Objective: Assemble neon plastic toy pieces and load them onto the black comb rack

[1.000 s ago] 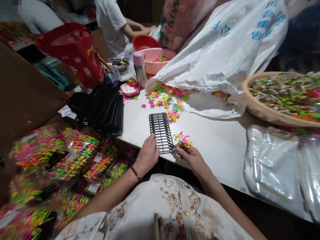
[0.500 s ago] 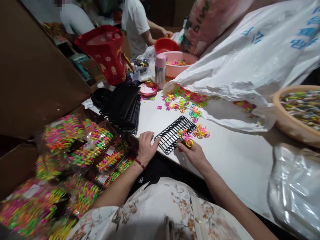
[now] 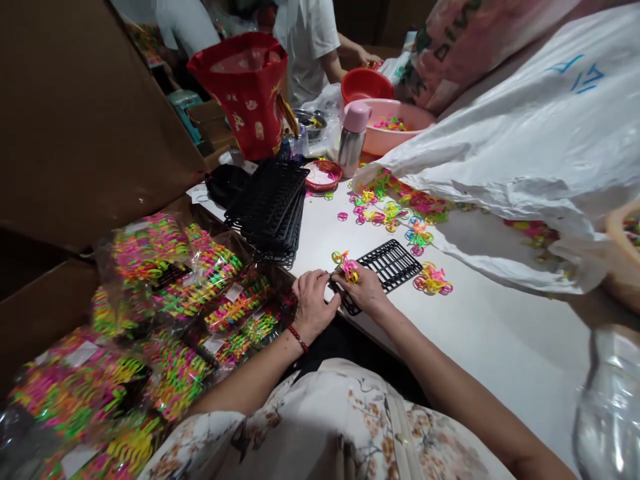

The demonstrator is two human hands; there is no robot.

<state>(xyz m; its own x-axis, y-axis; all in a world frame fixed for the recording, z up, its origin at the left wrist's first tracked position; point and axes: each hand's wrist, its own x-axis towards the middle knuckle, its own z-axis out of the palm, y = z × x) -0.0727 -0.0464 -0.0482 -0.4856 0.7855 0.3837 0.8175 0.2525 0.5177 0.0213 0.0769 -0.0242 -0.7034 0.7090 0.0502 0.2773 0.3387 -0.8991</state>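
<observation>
A black plastic rack (image 3: 389, 264) lies on the white table (image 3: 480, 333) near its front edge. My right hand (image 3: 364, 293) pinches a small pink and yellow toy bicycle (image 3: 345, 265) over the rack's near end. My left hand (image 3: 311, 308) is closed at the same end of the rack, fingertips meeting my right hand's. More tiny coloured bicycles (image 3: 431, 280) lie just beyond the rack, and a loose scatter of them (image 3: 395, 212) spills from a big white plastic bag (image 3: 505, 147).
A stack of black racks (image 3: 270, 207) sits left of the work spot. Bagged, filled racks (image 3: 165, 313) pile up in a cardboard box at left. Farther back stand a red bag (image 3: 247, 93), a pink-capped flask (image 3: 353, 138), pink and red basins (image 3: 395, 123) and another person in white (image 3: 313, 40).
The view has swung, and the rack has turned. My right hand carried the toy bicycle from the rack's right side to its near left end, where my left hand closed in to meet it.
</observation>
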